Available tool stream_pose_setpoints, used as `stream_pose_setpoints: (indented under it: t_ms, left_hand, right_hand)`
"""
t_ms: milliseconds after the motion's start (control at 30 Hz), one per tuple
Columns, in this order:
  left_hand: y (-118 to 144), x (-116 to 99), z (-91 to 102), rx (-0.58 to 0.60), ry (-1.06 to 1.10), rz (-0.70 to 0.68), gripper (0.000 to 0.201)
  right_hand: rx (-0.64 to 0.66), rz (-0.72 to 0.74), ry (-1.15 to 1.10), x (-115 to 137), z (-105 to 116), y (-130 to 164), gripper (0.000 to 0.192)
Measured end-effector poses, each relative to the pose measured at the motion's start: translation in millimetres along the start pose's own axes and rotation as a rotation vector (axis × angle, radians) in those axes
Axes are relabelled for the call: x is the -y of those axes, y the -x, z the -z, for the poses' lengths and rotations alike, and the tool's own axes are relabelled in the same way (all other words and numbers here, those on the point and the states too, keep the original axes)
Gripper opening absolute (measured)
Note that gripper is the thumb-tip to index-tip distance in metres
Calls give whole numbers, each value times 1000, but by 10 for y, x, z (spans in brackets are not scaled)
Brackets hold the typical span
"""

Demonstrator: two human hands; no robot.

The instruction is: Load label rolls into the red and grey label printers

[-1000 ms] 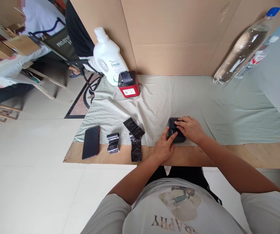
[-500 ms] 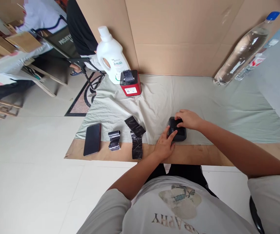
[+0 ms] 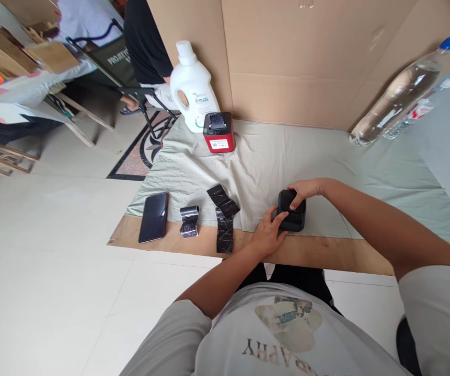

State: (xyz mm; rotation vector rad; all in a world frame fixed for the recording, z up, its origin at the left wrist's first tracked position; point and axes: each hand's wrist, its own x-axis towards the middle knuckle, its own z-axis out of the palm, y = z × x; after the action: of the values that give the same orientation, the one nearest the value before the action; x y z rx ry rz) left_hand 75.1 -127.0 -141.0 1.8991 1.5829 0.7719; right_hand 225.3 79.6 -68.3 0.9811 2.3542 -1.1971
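A small black box-shaped device (image 3: 296, 219) sits near the front edge of the cloth-covered table (image 3: 366, 172). My left hand (image 3: 266, 235) presses its fingers against the device's left side. From the right, my right hand (image 3: 302, 190) curls over the device's top edge and grips it. Left of my hands lie two dark glossy strips (image 3: 223, 216) and a small curled piece of the same material (image 3: 188, 220).
A black phone (image 3: 153, 216) lies at the table's left front corner. A red and black small printer (image 3: 219, 131) and a white detergent jug (image 3: 192, 89) stand at the back left. Two clear water bottles (image 3: 399, 91) lean at the back right against cardboard. Another person sits beyond the table.
My right hand has slid from lying flat over the black device to gripping its top edge. The left hand stays at the device's left side. The view has shifted slightly.
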Motion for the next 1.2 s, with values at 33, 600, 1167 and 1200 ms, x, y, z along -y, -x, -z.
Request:
stream_pose_setpoints:
  t_ms: [33, 600, 1167, 1200]
  left_hand:
    - [2, 12, -12, -15, 23, 2, 62]
    - [-332, 45, 126, 0, 727, 298, 70]
    - [-482, 158, 56, -118, 1053, 350, 64]
    - [-476, 152, 46, -130, 1040, 350, 64]
  right_hand:
    - [-33, 29, -6, -5, -37, 33, 49]
    - [-274, 48, -41, 140, -294, 336, 68]
    - [-495, 64, -939, 80, -916, 432, 62]
    - [-498, 64, -943, 72, -927, 423, 62]
